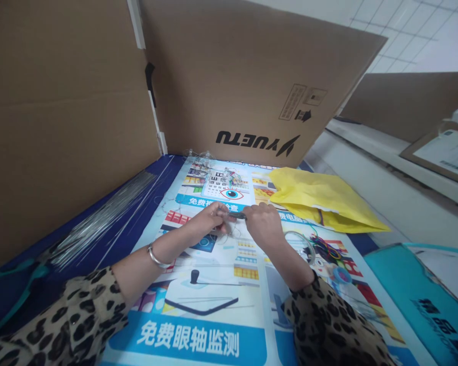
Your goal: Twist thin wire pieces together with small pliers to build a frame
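My right hand (264,223) is closed round a small pair of pliers (236,215), whose dark jaws point left. Just left of the jaws, the fingers of my left hand (212,217) pinch a thin wire, mostly hidden by the fingertips. Fine strands curl below the two hands. Both hands are above a printed poster sheet (209,264) covering the table. Near my right forearm lie a pale ring-shaped coil (309,246) and a bunch of coloured cords (330,247).
Straight silvery wires (103,216) lie left, near a teal-handled tool (26,284). A wire tangle (231,177) sits behind my hands. A yellow bag (320,195) and a teal box (412,295) are right. Cardboard walls (232,76) stand at the left and back.
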Action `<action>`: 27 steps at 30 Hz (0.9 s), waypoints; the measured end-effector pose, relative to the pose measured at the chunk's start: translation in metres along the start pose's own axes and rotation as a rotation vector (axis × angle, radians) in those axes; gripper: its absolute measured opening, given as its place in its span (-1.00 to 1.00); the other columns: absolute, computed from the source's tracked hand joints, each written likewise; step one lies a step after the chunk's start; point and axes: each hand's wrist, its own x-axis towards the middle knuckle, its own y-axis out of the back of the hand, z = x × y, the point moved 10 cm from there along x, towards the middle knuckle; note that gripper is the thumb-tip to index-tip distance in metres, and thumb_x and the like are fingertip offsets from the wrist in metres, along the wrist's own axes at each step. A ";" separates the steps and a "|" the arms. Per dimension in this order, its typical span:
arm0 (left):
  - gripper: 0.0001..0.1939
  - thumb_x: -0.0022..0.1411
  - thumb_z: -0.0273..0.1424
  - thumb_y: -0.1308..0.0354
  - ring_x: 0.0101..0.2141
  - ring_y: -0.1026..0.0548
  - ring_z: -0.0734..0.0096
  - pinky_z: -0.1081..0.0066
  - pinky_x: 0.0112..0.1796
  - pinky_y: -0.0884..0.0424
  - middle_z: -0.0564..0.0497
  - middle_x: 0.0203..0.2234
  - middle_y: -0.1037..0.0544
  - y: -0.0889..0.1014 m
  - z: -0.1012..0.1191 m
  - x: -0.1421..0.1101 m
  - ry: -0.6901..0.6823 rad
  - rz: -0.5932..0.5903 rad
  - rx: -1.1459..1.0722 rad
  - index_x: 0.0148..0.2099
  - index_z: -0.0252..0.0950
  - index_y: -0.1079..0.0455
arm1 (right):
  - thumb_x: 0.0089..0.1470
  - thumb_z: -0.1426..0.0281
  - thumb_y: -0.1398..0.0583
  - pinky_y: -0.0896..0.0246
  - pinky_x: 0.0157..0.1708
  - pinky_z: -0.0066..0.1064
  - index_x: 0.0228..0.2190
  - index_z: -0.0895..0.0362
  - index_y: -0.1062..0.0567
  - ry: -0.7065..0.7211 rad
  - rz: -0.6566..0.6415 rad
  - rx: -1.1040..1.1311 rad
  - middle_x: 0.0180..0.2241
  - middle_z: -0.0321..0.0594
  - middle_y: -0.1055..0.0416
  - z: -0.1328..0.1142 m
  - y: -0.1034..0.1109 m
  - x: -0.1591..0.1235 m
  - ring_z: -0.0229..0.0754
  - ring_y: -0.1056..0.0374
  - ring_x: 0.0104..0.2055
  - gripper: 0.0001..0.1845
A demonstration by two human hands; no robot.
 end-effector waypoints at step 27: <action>-0.83 0.05 -0.39 -0.06 -0.76 -0.10 0.69 0.58 -0.70 0.00 0.23 -0.69 -0.26 0.005 0.008 0.002 -0.092 0.058 0.103 -0.31 -0.26 -0.12 | 0.04 0.46 -0.01 0.18 -0.34 -0.32 -0.38 0.13 -0.46 0.006 0.082 0.029 -0.46 -0.15 -0.41 0.001 0.000 -0.001 -0.16 -0.18 -0.32 -0.78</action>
